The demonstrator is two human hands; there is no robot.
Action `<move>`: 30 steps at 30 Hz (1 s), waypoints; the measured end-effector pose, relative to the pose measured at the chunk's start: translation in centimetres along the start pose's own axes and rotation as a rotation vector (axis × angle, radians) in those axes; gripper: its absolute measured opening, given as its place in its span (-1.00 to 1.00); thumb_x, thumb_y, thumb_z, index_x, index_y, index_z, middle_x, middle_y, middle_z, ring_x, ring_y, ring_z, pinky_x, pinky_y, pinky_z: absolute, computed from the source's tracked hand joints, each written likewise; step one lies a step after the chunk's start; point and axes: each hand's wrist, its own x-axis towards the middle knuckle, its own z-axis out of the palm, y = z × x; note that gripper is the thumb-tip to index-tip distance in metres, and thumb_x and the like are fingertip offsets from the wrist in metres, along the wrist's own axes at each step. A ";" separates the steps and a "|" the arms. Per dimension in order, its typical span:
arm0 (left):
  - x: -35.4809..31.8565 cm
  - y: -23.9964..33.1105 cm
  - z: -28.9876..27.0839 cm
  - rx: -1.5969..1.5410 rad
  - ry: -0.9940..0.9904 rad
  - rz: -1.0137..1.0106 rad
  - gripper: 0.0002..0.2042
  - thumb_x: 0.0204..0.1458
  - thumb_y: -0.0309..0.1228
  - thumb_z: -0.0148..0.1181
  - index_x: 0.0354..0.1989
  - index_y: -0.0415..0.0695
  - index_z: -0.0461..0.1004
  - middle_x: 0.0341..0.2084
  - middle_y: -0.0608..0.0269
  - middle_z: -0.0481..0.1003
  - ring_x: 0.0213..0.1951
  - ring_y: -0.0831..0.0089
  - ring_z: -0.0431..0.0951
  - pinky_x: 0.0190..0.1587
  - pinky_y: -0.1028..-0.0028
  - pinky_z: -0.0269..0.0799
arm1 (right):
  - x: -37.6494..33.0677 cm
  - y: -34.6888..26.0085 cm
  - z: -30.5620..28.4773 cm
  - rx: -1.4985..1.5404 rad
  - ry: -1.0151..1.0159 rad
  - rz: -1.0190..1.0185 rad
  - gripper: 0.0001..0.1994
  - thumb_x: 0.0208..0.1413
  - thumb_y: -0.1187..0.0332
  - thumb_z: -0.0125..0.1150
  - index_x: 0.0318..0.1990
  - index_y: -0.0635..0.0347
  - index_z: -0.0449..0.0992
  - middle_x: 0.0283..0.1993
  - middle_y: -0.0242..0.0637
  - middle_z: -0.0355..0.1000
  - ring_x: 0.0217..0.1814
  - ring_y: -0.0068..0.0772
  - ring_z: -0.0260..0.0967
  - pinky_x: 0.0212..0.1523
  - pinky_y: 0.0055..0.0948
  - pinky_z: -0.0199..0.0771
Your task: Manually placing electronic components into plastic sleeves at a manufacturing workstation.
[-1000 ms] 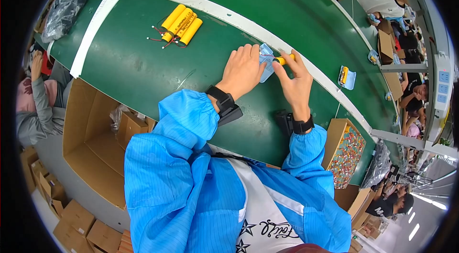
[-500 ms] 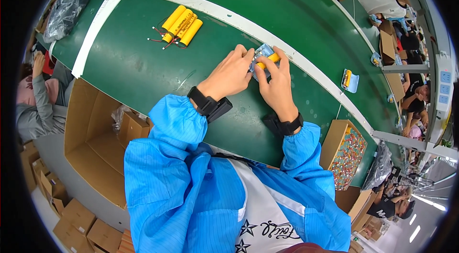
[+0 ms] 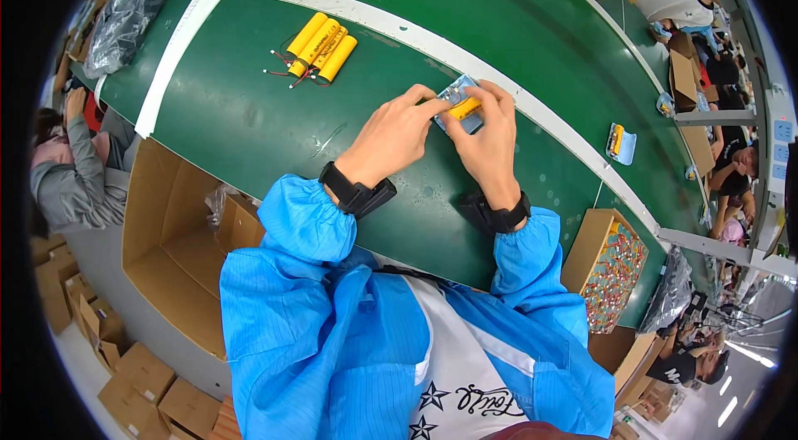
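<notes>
Above the green bench, near its white rail, a small open blue plastic case (image 3: 454,92) lies between my two hands. One yellow cylindrical battery (image 3: 465,108) sits in or on it, partly covered by fingers. My right hand (image 3: 486,134) is closed over the battery and the case's right side, thumb and fingers pinching. My left hand (image 3: 389,137) holds the case's left edge, with thumb and index finger pressed close to the battery's end. Further left on the bench lies a group of several yellow batteries (image 3: 322,48) with thin red and black leads and small white connectors.
A carton (image 3: 575,253) packed with wired batteries stands at right. Another open blue case with a battery (image 3: 619,143) rests beyond the rail. A large open cardboard box (image 3: 158,253) is at lower left. A white strip (image 3: 179,58) crosses the bench. Other people sit around.
The yellow battery has gone from slanting up under my right fingers to lying lower in the blue case. My left fingers have shifted slightly; the whole view has moved a little.
</notes>
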 end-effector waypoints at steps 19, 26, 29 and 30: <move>1.5 0.0 -1.6 0.197 -0.077 0.097 -0.72 -0.18 -0.66 0.16 -0.21 -0.22 0.50 -0.30 0.12 0.46 -0.19 0.12 0.49 -0.12 0.23 0.45 | 0.6 0.9 0.5 -0.059 -0.043 -0.066 -0.50 -0.20 0.39 0.50 -0.03 0.30 0.49 0.13 0.00 0.37 0.04 -0.06 0.47 -0.01 -0.29 0.55; 2.5 -0.1 -2.3 0.102 -0.154 0.077 -0.73 -0.08 -0.47 0.24 -0.16 -0.26 0.53 -0.28 0.08 0.52 -0.23 0.10 0.52 -0.15 0.27 0.46 | 0.6 1.6 0.4 -0.034 -0.085 -0.070 -0.32 -0.18 0.42 0.48 0.14 0.35 0.30 0.15 0.07 0.33 0.02 -0.03 0.47 -0.06 -0.30 0.59; 3.8 -0.1 -0.8 0.040 -0.009 -0.039 -0.69 -0.08 -0.37 0.29 -0.16 -0.27 0.54 -0.30 0.04 0.53 -0.24 0.10 0.54 -0.17 0.28 0.47 | 0.7 1.3 0.4 -0.049 -0.113 -0.055 -0.32 -0.18 0.43 0.48 0.15 0.37 0.29 0.15 0.08 0.34 0.03 -0.04 0.47 -0.06 -0.30 0.60; 4.0 -0.2 -0.4 0.009 0.063 -0.097 -0.66 -0.07 -0.31 0.32 -0.16 -0.28 0.55 -0.31 0.02 0.54 -0.24 0.10 0.55 -0.17 0.29 0.47 | 0.7 1.3 0.5 -0.053 -0.114 -0.054 -0.33 -0.18 0.43 0.47 0.14 0.38 0.29 0.15 0.07 0.34 0.02 -0.04 0.47 -0.07 -0.30 0.60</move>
